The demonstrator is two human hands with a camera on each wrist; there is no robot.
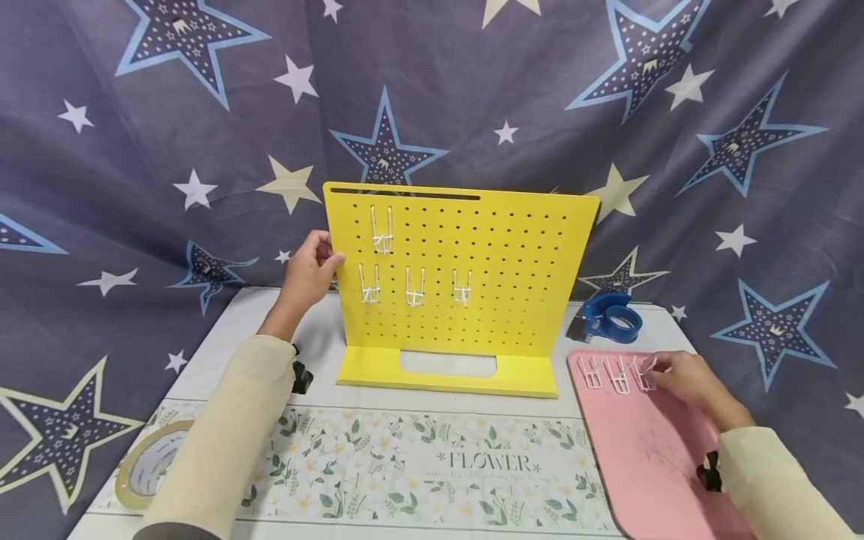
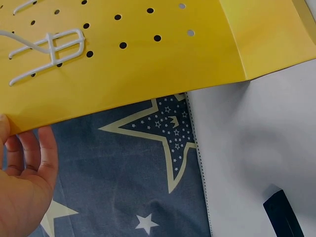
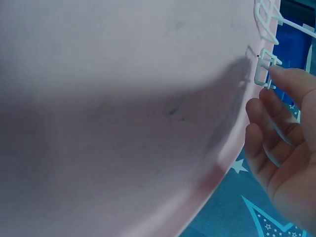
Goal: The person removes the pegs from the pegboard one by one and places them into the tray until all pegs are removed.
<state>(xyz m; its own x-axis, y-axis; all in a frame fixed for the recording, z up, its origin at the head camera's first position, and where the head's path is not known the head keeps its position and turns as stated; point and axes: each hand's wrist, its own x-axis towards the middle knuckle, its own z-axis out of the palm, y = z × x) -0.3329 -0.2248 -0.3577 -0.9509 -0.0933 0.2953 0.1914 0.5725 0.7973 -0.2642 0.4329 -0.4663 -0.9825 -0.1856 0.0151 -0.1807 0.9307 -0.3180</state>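
Yellow pegboard (image 1: pixel 433 253) standing upright on the table (image 1: pixel 310 394), partly fitted with white wire hooks. Four hooks are mounted, all toward the board's left and middle: one upper hook (image 1: pixel 382 241) alone, and below it a row made up of a left hook (image 1: pixel 370 294), a middle hook (image 1: pixel 415 297) and a right hook (image 1: pixel 462 292). Three remain at the far end of the pink tray (image 1: pixel 648 450), beside the board on the person's right: a first loose hook (image 1: pixel 592 379), a second loose hook (image 1: pixel 619 382) and a third loose hook (image 1: pixel 643 379), the last under the fingers. By this count, the fitting appears a little past halfway, if every hook is meant for the board; its right part bears none. The left hand (image 1: pixel 309 271) is closed lightly on the board's left edge, thumb on the front face and fingers behind, apparently to steady it. The right hand (image 1: pixel 688 381) is nearly closed at thumb and forefinger, pinching the third loose hook near the tray's rim, the other fingers loosely bent; whether the hook is lifted clear of the tray cannot be told.
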